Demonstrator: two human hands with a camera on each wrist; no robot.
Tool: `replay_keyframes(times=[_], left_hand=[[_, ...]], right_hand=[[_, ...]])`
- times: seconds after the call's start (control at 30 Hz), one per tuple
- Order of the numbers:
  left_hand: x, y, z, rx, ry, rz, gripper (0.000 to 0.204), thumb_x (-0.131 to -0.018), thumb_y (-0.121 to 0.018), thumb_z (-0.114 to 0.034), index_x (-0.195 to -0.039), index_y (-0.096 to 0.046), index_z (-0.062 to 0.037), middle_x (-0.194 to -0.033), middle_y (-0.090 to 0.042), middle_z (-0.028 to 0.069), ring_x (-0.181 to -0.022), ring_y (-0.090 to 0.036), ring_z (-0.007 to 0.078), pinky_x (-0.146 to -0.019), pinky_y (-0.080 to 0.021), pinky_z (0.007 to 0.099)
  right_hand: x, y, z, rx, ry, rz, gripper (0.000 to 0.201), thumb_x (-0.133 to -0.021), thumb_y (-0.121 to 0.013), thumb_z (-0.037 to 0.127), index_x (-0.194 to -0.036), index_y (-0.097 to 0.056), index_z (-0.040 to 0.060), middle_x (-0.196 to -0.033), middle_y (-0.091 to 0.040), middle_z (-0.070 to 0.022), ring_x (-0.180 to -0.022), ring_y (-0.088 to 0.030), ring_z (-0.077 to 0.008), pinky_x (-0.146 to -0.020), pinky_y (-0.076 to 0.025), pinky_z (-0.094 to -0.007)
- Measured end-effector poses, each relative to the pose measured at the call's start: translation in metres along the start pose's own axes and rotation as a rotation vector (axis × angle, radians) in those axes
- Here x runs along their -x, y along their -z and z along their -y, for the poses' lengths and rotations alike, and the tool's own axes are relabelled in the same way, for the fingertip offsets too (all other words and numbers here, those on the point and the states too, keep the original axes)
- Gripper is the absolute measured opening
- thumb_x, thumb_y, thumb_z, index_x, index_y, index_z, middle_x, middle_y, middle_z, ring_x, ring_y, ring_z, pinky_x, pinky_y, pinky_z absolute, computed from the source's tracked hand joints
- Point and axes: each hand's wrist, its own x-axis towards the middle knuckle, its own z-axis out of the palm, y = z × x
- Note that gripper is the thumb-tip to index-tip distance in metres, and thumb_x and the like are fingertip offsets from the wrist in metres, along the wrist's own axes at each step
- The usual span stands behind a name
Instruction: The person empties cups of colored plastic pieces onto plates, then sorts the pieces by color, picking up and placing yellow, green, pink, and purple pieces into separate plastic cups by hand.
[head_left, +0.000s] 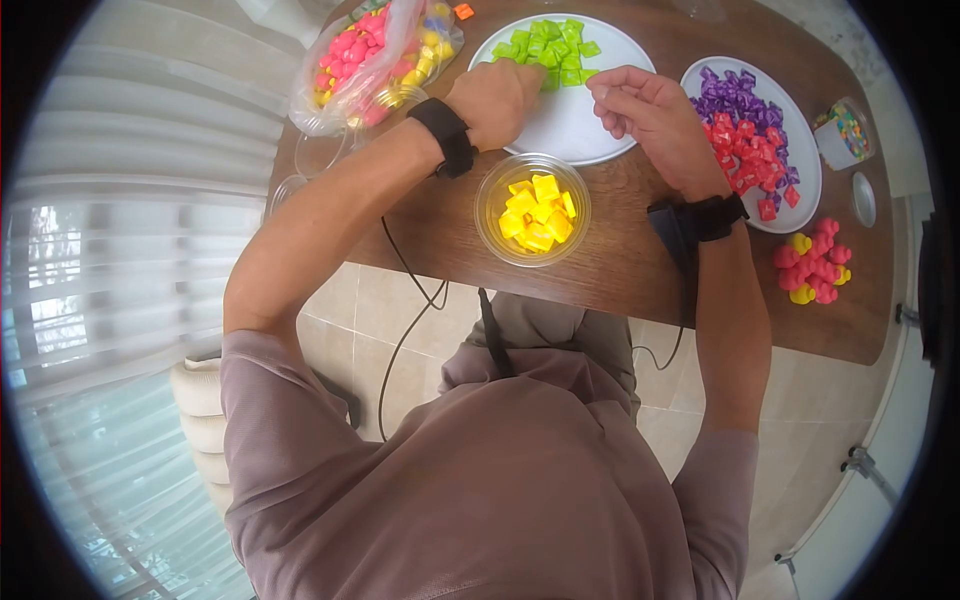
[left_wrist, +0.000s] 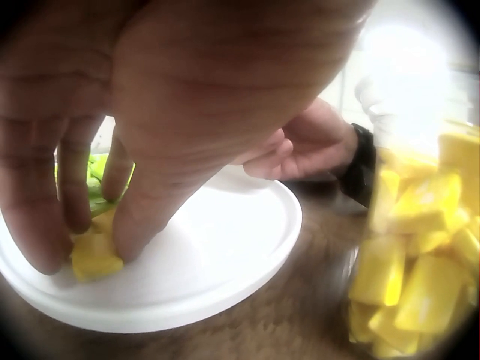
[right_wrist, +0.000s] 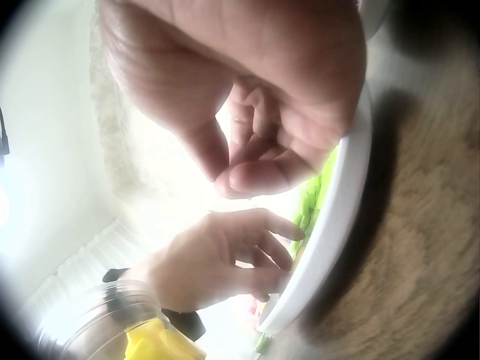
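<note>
Yellow glossy blocky piece [left_wrist: 97,261]: at the white round plate [head_left: 572,125], near green glossy pieces [head_left: 550,46], pinched by the left hand [head_left: 497,103]. Right hand [head_left: 647,115]: thumb and fingertip together, nothing visible between. Advisable: light pinch, piece flat and low.

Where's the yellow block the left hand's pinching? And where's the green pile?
Yellow block [left_wrist: 97,260]: left wrist view, on its uncovered lower part.
Green pile [head_left: 547,46]: head view, on its middle.

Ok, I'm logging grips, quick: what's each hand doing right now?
Left hand: pinching a yellow piece at the white plate.
Right hand: closed, thumb to fingertip, nothing visible in it.
</note>
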Motion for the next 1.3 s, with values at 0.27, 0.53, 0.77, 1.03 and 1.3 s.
replay_keyframes(times=[0.27, 0.53, 0.77, 1.03, 1.3], left_hand=[[0.0, 0.001, 0.0, 0.016, -0.039, 0.016, 0.018, -0.086, -0.069, -0.012, -0.1, -0.067, -0.0002, -0.091, -0.073, 0.0223, -0.085, -0.07, 0.0421, -0.077, -0.056, 0.0494], [-0.001, 0.012, 0.0, 0.046, -0.029, 0.026, 0.027, -0.081, -0.074, -0.01, -0.102, -0.064, 0.0025, -0.092, -0.072, 0.0233, -0.089, -0.07, 0.0419, -0.078, -0.055, 0.0477], [0.031, 0.094, 0.018, 0.286, 0.034, -0.053, 0.033, -0.082, -0.075, -0.01, -0.109, -0.062, 0.0044, -0.096, -0.069, 0.012, -0.086, -0.069, 0.0241, -0.076, -0.056, 0.0346], [0.087, 0.11, 0.007, 0.591, 0.19, 0.107, 0.02, -0.087, -0.071, -0.006, -0.105, -0.061, -0.0038, -0.095, -0.067, 0.0024, -0.085, -0.067, 0.0109, -0.076, -0.052, 0.0255], [0.105, 0.094, -0.05, 0.677, 0.084, 0.144, 0.028, -0.086, -0.076, -0.004, -0.11, -0.062, -0.0031, -0.1, -0.067, 0.0031, -0.088, -0.066, 0.012, -0.076, -0.054, 0.0275]], right_hand=[[0.0, 0.0, 0.002, 0.005, 0.002, -0.005, 0.019, -0.099, -0.066, 0.013, -0.112, -0.071, -0.0004, -0.089, -0.069, -0.0026, -0.076, -0.06, -0.0069, -0.069, -0.048, -0.0217], [0.001, -0.001, 0.002, 0.001, 0.001, -0.004, 0.02, -0.098, -0.067, 0.014, -0.112, -0.071, 0.0002, -0.089, -0.069, -0.0019, -0.075, -0.06, -0.0068, -0.069, -0.048, -0.0215], [0.003, -0.004, 0.004, -0.014, -0.014, -0.006, 0.019, -0.098, -0.068, 0.014, -0.111, -0.071, 0.0009, -0.088, -0.068, -0.0015, -0.075, -0.059, -0.0068, -0.069, -0.047, -0.0215], [0.004, -0.003, 0.004, 0.012, -0.032, -0.011, 0.019, -0.097, -0.068, 0.015, -0.11, -0.071, 0.0006, -0.088, -0.067, -0.0014, -0.076, -0.058, -0.0066, -0.069, -0.046, -0.0215], [0.002, -0.001, 0.001, 0.015, -0.017, -0.017, 0.022, -0.097, -0.067, 0.014, -0.113, -0.07, -0.0011, -0.089, -0.068, -0.0019, -0.077, -0.059, -0.007, -0.071, -0.046, -0.0208]])
